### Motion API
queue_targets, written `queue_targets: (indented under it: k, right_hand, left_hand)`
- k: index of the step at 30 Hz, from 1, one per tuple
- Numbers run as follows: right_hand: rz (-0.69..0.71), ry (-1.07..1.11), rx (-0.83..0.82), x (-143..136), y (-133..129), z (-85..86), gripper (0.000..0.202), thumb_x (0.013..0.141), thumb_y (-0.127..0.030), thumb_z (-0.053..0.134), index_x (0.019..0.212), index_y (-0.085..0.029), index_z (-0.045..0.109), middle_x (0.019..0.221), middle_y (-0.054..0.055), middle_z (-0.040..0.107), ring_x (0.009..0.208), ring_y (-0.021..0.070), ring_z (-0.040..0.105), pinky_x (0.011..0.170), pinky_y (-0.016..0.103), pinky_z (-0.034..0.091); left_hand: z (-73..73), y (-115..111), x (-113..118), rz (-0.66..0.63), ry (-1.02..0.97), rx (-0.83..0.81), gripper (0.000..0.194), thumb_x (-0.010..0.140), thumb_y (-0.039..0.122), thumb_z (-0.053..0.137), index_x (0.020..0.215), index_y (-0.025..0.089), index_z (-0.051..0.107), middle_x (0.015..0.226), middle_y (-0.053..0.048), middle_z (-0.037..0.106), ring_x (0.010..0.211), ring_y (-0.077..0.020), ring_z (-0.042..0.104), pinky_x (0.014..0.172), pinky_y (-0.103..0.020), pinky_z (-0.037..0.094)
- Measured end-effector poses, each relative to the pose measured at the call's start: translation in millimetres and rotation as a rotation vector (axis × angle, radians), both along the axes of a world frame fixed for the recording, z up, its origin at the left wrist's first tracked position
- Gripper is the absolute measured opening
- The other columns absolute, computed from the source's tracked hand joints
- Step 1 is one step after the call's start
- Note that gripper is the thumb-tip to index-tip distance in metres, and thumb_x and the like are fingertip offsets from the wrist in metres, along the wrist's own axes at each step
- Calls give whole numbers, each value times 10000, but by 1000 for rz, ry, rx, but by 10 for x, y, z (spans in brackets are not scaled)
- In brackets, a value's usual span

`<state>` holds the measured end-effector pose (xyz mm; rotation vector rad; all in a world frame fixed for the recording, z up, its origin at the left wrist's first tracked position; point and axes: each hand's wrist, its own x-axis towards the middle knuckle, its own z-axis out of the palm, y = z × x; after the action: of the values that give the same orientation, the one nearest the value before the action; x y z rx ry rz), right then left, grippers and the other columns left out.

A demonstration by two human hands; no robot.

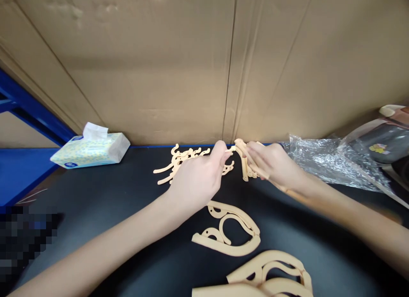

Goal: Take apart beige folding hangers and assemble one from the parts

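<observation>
My left hand (pixel 201 173) is closed in a pinch on a small beige hook piece (pixel 229 151), most of it hidden by the fingers. My right hand (pixel 275 162) is closed around a beige hanger arm (pixel 243 148), whose upper end meets the hook piece between the hands. Behind my left hand lies a pile of loose beige hooks (pixel 174 162). More beige hanger arms (pixel 244 169) lie behind and below my right hand, partly covered. Nearer to me, a folded beige hanger (pixel 230 249) lies flat, with its hook curled inside. Other folded hangers (pixel 281 255) overlap at the bottom edge.
A tissue pack (pixel 92 150) stands at the back left beside a blue metal frame (pixel 38 113). Crumpled clear plastic wrap (pixel 329 162) and a transparent bag (pixel 380 139) lie at the right. A cardboard wall (pixel 153 75) rises behind the black table (pixel 128 229).
</observation>
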<state>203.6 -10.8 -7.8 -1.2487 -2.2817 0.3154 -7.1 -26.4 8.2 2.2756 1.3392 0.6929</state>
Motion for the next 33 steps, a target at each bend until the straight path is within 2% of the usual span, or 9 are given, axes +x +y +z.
queue_targets:
  k: [2, 6, 10, 17, 20, 22, 26, 29, 33]
  right_hand:
    - [-72, 379, -274, 79, 95, -8, 176, 868, -319, 453, 740, -199, 465, 532, -40, 509, 398, 89, 462, 401, 225, 322]
    - [-203, 926, -436, 228, 252, 23, 147, 811, -351, 523, 842, -208, 535, 524, -48, 494, 369, 72, 383, 345, 219, 281]
    - [-285, 1117, -456, 242, 238, 99, 188, 791, -298, 559, 966, -231, 541, 610, -37, 576, 430, 86, 466, 378, 213, 359]
    - [-268, 1241, -398, 120, 139, 145, 166, 718, -136, 563, 806, -231, 459, 793, 9, 703, 625, 122, 642, 603, 252, 533]
    - [-230, 1167, -238, 79, 106, 123, 217, 710, -128, 594, 745, -230, 405, 921, 10, 702, 800, 147, 680, 732, 288, 551]
    - [-201, 1023, -68, 81, 88, 105, 244, 724, -171, 628, 716, -224, 390, 972, 15, 689, 867, 168, 674, 765, 311, 546]
    - [-206, 448, 171, 105, 45, 87, 180, 768, -284, 649, 769, -210, 485, 869, 24, 684, 808, 175, 661, 711, 303, 526]
    - [-217, 9, 297, 68, -16, 88, 152, 871, -296, 524, 975, -199, 576, 875, 38, 663, 733, 155, 636, 626, 274, 484]
    - [-223, -230, 411, -14, -88, 80, 293, 921, -238, 397, 1160, -170, 551, 976, 69, 633, 708, 149, 619, 550, 252, 431]
  left_hand:
    - [44, 117, -86, 70, 38, 43, 301, 951, 383, 249, 796, 207, 438, 550, 41, 402, 506, -131, 412, 516, -231, 276]
    - [30, 541, -375, 116, -34, -121, 285, 863, 375, 402, 777, 178, 589, 813, -30, 564, 734, -155, 541, 577, -229, 408]
    - [-100, 836, -607, 179, -38, -366, 226, 744, 349, 532, 776, 143, 618, 718, -52, 603, 672, -177, 588, 519, -245, 456]
    - [-92, 698, -502, 189, -139, -275, 447, 727, 536, 580, 976, 170, 642, 1091, -97, 641, 1022, -274, 583, 745, -316, 496]
    - [0, 522, -312, -121, -495, -792, 545, 850, 605, 387, 1013, 149, 636, 1134, -119, 637, 1080, -256, 576, 830, -340, 500]
    - [39, 420, -200, -180, -682, -982, 440, 872, 509, 444, 980, 124, 626, 1136, -140, 637, 1054, -245, 600, 835, -341, 513]
    - [73, 309, -102, -100, -849, -935, 99, 781, 170, 622, 858, 121, 583, 1136, -123, 643, 972, -196, 643, 813, -286, 532]
    - [76, 298, -120, -51, -835, -879, 164, 707, 49, 619, 730, 146, 488, 1145, -101, 638, 866, -147, 653, 669, -216, 525]
    - [42, 310, -147, -82, -820, -882, 159, 711, 47, 551, 752, 167, 454, 970, -57, 669, 770, -97, 611, 593, -160, 471]
